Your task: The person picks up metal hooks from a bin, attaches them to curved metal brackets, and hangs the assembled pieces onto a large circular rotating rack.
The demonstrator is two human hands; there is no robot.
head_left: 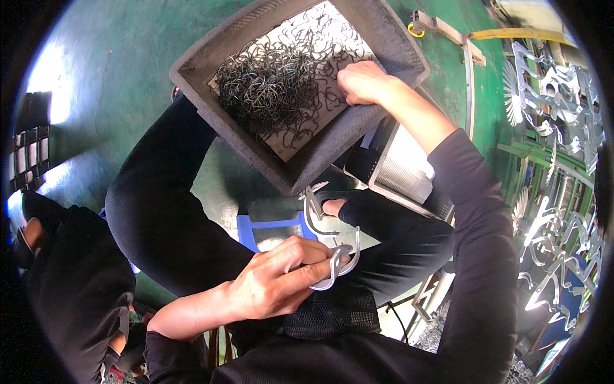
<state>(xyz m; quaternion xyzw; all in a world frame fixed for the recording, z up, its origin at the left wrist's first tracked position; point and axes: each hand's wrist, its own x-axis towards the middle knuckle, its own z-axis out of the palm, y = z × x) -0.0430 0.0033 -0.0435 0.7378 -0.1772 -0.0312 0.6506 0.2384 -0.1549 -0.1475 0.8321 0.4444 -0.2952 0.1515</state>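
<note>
My left hand (pixel 275 279) is closed around a silver curved metal bracket (pixel 335 267) above my lap. The bracket has hook-like arms, and one long arm reaches up toward the crate. My right hand (pixel 364 83) is inside a grey plastic crate (pixel 320 168), low down near its right wall. Its fingers are curled down at the thinly scattered dark bent wire pieces (pixel 272 80); whatever they pinch is hidden. Those wire pieces lie in a thick tangled heap on the crate's left side, over a pale sheet.
A blue plastic frame (pixel 274 224) lies below the crate, between my legs. Right of the crate stands a metal-meshed box (pixel 406 168). Racks at the far right carry many silver metal parts (pixel 556 96). Another person's dark-clothed leg (pixel 77 288) is at the left.
</note>
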